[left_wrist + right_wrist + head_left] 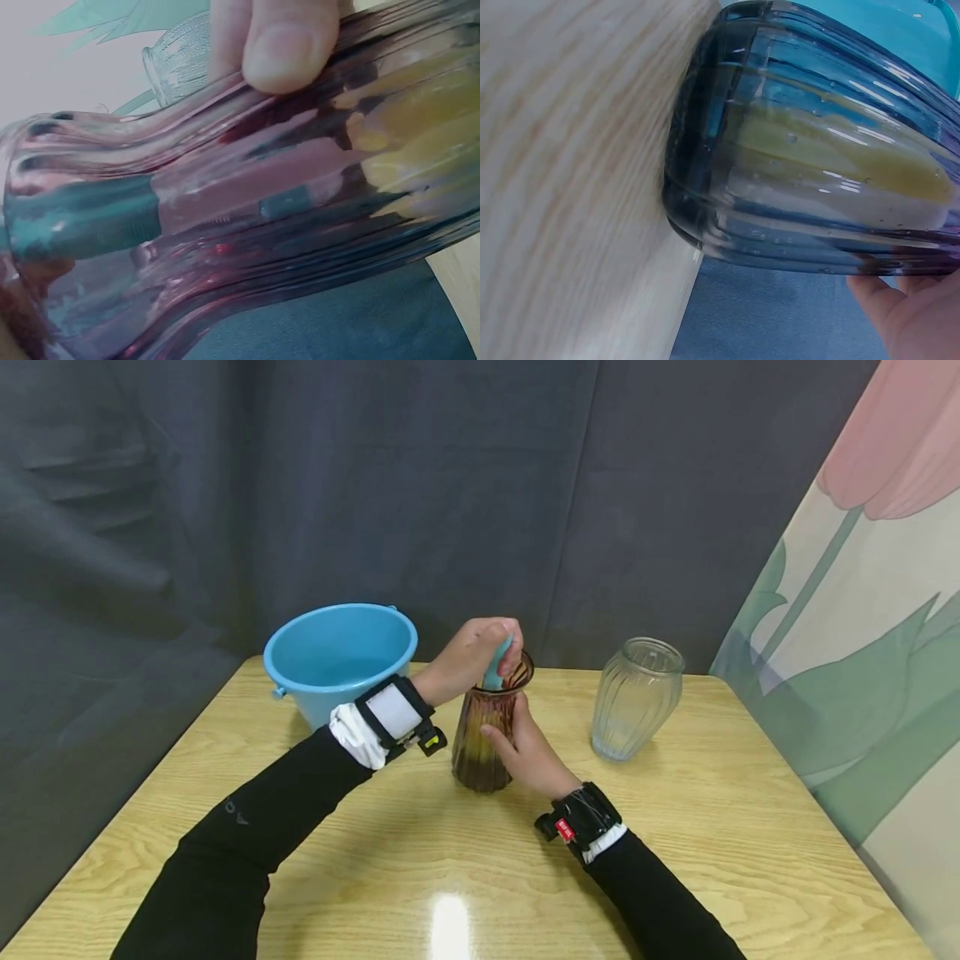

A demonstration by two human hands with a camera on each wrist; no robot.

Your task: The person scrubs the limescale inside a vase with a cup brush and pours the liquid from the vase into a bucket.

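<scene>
Dark grey curtain behind, flower-print panel on the right. Light wood table w/ glare spot near the front edge.

Brown ribbed glass vase stands upright at mid-table. Right hand wraps its lower side from the right, fingers curled round the glass; thumb on the front. In the left wrist view a fingertip presses the vase wall; in the right wrist view the palm sits against the vase base, which touches the table.

Left hand is at the vase mouth, fingers closed around a teal handle that goes down into the neck. Through the glass in the left wrist view the teal handle shows inside; what's on its end can't be made out. Something yellowish shows inside the lower vase.

Blue bucket at the back left, just behind the left wrist, apart from the vase. Clear ribbed glass vase stands to the right of the brown one, near but not touching. Both arms in black sleeves w/ wrist straps.
</scene>
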